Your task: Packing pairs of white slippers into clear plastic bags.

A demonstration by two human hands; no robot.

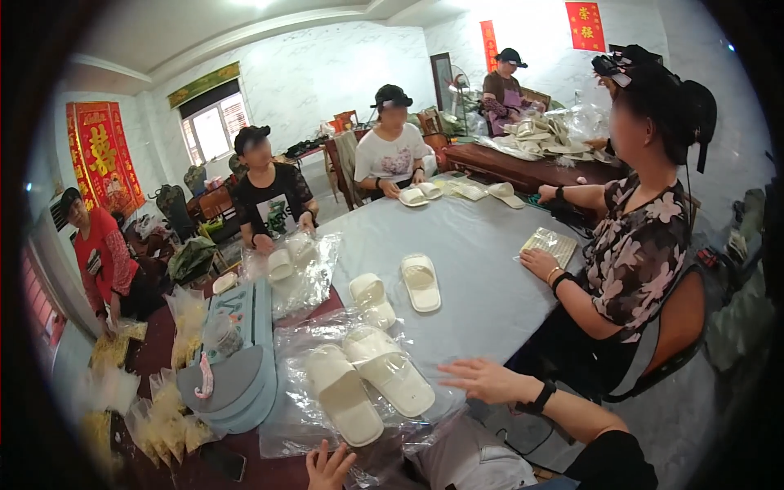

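Observation:
A pair of cream open-toe slippers, the left slipper [347,400] and the right slipper [398,380], lies on a clear plastic bag [294,384] at the near edge of the table. My left hand [330,468] is just below the heel of the left slipper, fingers spread, holding nothing. To the right of the pair, my right hand [483,380] reaches over the table edge with its fingers stretched out and nothing in them. Farther up the grey cover lie two more cream slippers, one [371,300] partly behind the near pair and another [420,284] beside it.
A blue-grey machine [237,376] with a rounded end stands left of the slippers. Bags of small yellowish pieces [167,416] and a phone [222,461] lie beyond it. Several co-workers sit around the grey-covered table [482,302]; one rests a hand by a beaded-looking packet [547,245].

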